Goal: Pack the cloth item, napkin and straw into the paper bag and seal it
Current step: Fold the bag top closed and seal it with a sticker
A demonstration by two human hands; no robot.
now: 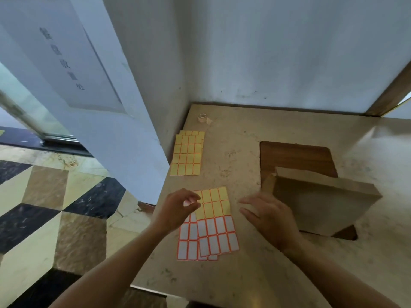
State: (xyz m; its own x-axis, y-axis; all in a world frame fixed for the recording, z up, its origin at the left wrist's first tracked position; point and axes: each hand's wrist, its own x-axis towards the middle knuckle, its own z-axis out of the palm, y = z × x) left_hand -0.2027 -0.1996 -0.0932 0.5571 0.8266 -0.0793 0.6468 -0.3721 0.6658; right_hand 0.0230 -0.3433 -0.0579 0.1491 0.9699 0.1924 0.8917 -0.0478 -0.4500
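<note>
Both hands hover over the label sheets, with the paper bag (pixel 320 201) at my right.

The only writing I see is a column of grey characters on the white sign (pixel 64 58) fixed to the pillar, too blurred for me to read; the sticker sheets carry blank labels. My left hand (pixel 178 207) is raised over the near sticker sheets (pixel 213 225), thumb and forefinger drawn close in a pinch, though I cannot tell whether a label sits between them. My right hand (pixel 269 216) is spread flat, fingers straight, just beside the bag, which lies on the stone counter (pixel 233 281) over a wooden inset. More yellow sheets (pixel 188 154) and a small tape roll (pixel 202 117) lie farther back.
</note>
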